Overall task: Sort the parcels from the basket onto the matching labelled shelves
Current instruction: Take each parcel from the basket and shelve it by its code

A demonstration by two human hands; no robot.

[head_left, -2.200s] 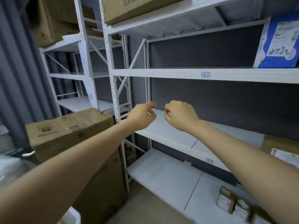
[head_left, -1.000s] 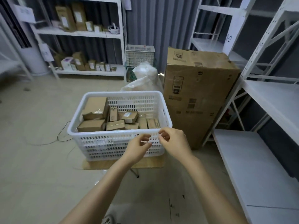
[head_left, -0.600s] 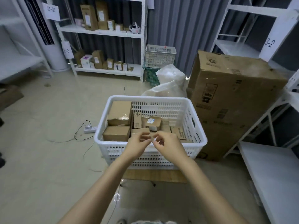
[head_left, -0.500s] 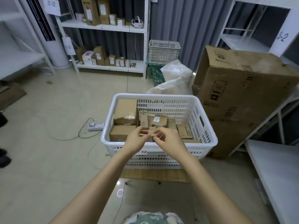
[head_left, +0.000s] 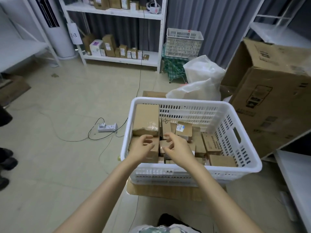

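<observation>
Over the basket (head_left: 185, 102), left hand (head_left: 142, 147) and right hand (head_left: 178, 147) hover loosely curled, empty; best lift one small box (head_left: 163, 145), label up

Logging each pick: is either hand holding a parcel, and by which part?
Left hand holds nothing. Right hand arches over a small box in the basket; whether its grip is on the box cannot be told.

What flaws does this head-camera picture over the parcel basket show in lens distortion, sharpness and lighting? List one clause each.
Head view: wide-angle bowing curves the rim of the basket and leans the uprights of the white shelf; head view: the left hand and right hand look slightly soft; head view: even light, faint sheen on the floor.
</observation>
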